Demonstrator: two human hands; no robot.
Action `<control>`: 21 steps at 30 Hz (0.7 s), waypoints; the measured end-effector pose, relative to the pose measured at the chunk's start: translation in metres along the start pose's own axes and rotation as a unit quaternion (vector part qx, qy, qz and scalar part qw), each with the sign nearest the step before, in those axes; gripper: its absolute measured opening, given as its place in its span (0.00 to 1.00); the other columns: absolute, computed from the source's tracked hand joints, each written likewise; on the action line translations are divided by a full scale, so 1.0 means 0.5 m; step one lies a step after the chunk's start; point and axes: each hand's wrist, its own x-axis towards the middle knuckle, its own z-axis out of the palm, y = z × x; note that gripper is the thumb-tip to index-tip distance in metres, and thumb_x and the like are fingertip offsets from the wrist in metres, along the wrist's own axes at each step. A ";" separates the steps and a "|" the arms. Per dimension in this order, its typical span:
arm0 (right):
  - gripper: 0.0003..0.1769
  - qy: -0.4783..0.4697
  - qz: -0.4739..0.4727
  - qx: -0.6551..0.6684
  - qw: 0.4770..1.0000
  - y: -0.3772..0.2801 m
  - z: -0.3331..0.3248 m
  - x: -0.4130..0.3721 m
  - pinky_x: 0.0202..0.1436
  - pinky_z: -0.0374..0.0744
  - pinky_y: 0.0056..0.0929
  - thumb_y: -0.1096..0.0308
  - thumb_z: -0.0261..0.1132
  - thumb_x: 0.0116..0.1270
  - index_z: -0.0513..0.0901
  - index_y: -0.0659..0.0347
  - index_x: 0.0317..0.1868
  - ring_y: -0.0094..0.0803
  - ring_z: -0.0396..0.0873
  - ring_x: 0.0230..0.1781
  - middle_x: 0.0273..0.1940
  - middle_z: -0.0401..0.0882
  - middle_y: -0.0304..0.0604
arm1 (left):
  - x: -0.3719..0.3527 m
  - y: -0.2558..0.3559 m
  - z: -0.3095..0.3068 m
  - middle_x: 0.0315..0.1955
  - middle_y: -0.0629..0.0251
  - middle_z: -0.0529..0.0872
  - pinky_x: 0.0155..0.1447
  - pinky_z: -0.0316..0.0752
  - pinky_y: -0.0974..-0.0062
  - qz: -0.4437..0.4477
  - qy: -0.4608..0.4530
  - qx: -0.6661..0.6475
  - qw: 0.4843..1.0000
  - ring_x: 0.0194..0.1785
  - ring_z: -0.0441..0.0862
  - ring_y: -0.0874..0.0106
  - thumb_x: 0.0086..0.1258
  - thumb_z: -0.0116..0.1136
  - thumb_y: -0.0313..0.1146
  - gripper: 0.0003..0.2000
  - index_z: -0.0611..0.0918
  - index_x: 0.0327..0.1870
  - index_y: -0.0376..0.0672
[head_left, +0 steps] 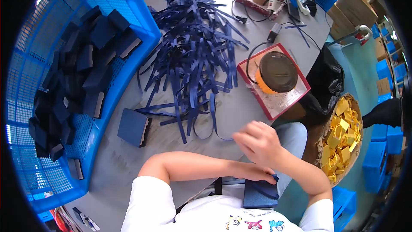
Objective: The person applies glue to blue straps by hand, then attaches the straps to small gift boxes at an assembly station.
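Observation:
My left hand (257,173) is closed on a small dark blue box (260,199) in my lap, thumb at its upper edge. A dark blue ribbon (267,190) lies curved across the top of that box. Above it, my right hand (258,142) is closed, its fingertips at the end of a thin blue ribbon (216,129) that trails from the heap; the pinch itself is partly hidden. The heap of cut blue ribbons (193,51) spreads over the grey table (171,150). Another blue box (134,127) lies near the table's front, touching a ribbon end.
On the left stands a blue plastic basket (124,88) with many dark blue boxes (92,66). A red tray (274,111) holds an orange pot with a dark lid (279,72). Cables and a cluttered red box (251,0) sit behind. At right is a container of yellow pieces (342,139).

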 end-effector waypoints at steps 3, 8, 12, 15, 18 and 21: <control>0.07 -0.026 0.201 0.025 0.979 -0.015 0.056 0.060 0.25 0.72 0.29 0.66 0.69 0.52 0.81 0.60 0.26 0.34 0.75 0.22 0.24 0.75 0.40 | -0.020 0.037 0.007 0.46 0.64 0.78 0.54 0.65 0.78 -0.049 0.015 0.012 0.999 0.48 0.72 0.76 0.65 0.53 0.46 0.22 0.75 0.53 0.38; 0.09 -0.080 0.220 0.077 0.969 0.014 0.111 0.063 0.23 0.72 0.25 0.66 0.68 0.54 0.80 0.64 0.26 0.31 0.75 0.19 0.24 0.76 0.41 | -0.010 0.003 0.008 0.54 0.58 0.75 0.60 0.63 0.74 0.015 0.025 0.011 1.000 0.55 0.71 0.73 0.64 0.54 0.48 0.28 0.71 0.57 0.34; 0.07 -0.007 0.344 0.268 0.900 0.006 0.031 0.033 0.25 0.70 0.17 0.73 0.66 0.55 0.78 0.67 0.27 0.17 0.71 0.23 0.23 0.74 0.37 | -0.023 0.033 0.002 0.50 0.56 0.78 0.57 0.67 0.75 0.026 -0.002 0.063 0.998 0.53 0.74 0.71 0.63 0.55 0.49 0.28 0.73 0.55 0.32; 0.04 0.034 0.372 0.311 0.874 0.011 -0.044 -0.016 0.26 0.69 0.16 0.76 0.65 0.56 0.77 0.67 0.27 0.17 0.71 0.24 0.24 0.74 0.35 | -0.038 0.056 -0.011 0.44 0.56 0.81 0.53 0.70 0.75 0.070 0.002 0.093 0.993 0.48 0.77 0.68 0.60 0.58 0.49 0.28 0.76 0.51 0.31; 0.04 0.096 0.397 0.376 0.832 0.021 -0.069 -0.044 0.26 0.65 0.12 0.79 0.63 0.58 0.76 0.67 0.28 0.12 0.68 0.23 0.23 0.71 0.30 | -0.031 0.044 -0.016 0.40 0.58 0.82 0.52 0.70 0.76 0.113 0.065 0.083 0.988 0.45 0.77 0.68 0.60 0.59 0.46 0.26 0.77 0.50 0.32; 0.04 0.104 0.373 0.395 0.833 0.011 -0.062 -0.034 0.26 0.65 0.11 0.78 0.64 0.59 0.76 0.67 0.28 0.13 0.68 0.24 0.24 0.71 0.31 | -0.034 0.064 -0.026 0.41 0.58 0.82 0.52 0.69 0.76 0.103 0.061 0.071 0.990 0.45 0.77 0.70 0.60 0.59 0.45 0.24 0.77 0.51 0.34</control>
